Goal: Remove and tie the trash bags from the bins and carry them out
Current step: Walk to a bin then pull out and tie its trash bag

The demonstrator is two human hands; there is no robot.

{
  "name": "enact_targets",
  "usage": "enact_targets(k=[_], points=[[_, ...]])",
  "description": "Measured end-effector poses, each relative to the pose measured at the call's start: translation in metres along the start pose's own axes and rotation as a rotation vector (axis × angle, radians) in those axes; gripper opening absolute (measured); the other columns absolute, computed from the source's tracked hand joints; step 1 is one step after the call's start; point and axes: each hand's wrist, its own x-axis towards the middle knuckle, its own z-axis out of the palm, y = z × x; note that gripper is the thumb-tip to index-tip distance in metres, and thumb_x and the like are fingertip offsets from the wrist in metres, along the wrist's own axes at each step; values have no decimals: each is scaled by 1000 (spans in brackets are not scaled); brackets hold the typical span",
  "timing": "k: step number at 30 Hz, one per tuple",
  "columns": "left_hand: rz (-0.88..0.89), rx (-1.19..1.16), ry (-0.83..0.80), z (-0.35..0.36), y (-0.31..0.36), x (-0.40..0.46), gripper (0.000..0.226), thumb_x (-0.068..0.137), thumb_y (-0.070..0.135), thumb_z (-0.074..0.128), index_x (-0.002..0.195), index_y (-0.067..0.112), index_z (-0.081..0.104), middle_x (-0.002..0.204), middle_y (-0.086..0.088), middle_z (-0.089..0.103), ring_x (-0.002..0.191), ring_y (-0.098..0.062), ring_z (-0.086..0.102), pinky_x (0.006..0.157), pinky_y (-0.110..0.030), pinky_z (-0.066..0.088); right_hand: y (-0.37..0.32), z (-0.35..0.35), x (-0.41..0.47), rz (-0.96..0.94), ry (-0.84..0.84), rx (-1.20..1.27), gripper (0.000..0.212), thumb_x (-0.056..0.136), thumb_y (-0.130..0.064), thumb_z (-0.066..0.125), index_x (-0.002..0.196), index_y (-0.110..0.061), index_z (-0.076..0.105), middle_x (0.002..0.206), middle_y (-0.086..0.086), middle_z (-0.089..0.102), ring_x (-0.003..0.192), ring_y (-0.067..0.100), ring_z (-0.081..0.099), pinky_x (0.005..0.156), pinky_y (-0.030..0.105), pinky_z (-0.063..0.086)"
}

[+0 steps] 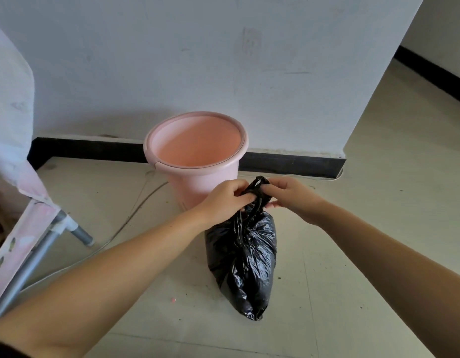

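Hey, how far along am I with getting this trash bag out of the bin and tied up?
Done: the black plastic trash bag is out of the round pink plastic bin, which looks empty, and sits on the floor in front of it. In hand: the left hand and right hand both grip the gathered neck, apparently working the knot. Left: finishing the tie and carrying the bag out.

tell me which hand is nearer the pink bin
The left hand: it pinches the black bag's neck right before the pink bin; the right hand sits farther aside.
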Motion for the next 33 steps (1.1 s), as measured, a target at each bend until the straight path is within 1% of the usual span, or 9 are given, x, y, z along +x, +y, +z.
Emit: enact_targets(k=[4,7,10,15,19,23,25,28,33], points=[[21,43,174,4,-2,5,25,90,12,54,69,25,52,85,0,53,78,-16,51,70,-21,37,2,4,2,20,-6,285,28,95,-4,41,103,18,55,92,16,59,88,20,56,84,22,54],[-7,-58,270,4,-3,7,29,89,12,54,64,25,47,72,4,51,71,-17,52,64,-17,36,0,2,2,40,31,555,22,95,-1,40,78,-1,54,84,15,61,83,22,58,85,31,53],[-14,-140,215,5,0,6,28,88,13,57,64,22,46,56,11,49,58,-7,49,56,-12,36,-4,1,-2,6,-124,596,18,96,-11,47,81,-10,57,82,8,63,77,17,62,76,28,54],[-101,-328,81,7,-3,10,12,64,32,64,60,25,55,77,-21,62,75,-36,61,76,-48,48,-4,8,-2,17,-272,186,29,90,-23,60,63,-13,56,63,0,55,58,11,52,58,18,43],[-126,-596,46,-2,-10,13,29,87,5,57,60,16,57,49,-4,52,51,-19,53,69,-31,50,-1,-6,4,-10,-97,310,34,92,-12,53,58,-15,55,60,-1,57,62,13,53,68,24,43],[-124,-423,-42,-9,-22,15,29,92,17,58,67,15,44,43,4,29,38,-12,27,60,-24,44,12,-19,2,32,-4,617,42,96,-9,46,54,-14,45,47,-2,46,56,15,52,67,28,49],[-69,-151,-71,-7,-27,17,32,93,26,58,64,16,46,41,10,37,37,-8,37,55,-20,39,22,-18,0,54,-36,369,31,95,-15,51,65,-12,49,45,-6,42,45,10,45,57,25,43],[92,308,-193,6,-46,16,34,94,37,53,66,17,51,54,8,47,48,-7,45,52,-22,32,37,-6,0,-23,-88,-362,23,91,-34,57,82,-13,57,59,-4,55,50,9,49,54,23,41],[241,726,-315,21,-76,14,35,98,41,41,105,14,62,94,-7,69,84,-24,62,68,-31,38,69,18,5,-247,-219,-1047,31,100,-38,33,99,-14,51,88,3,59,76,23,55,63,33,38]])
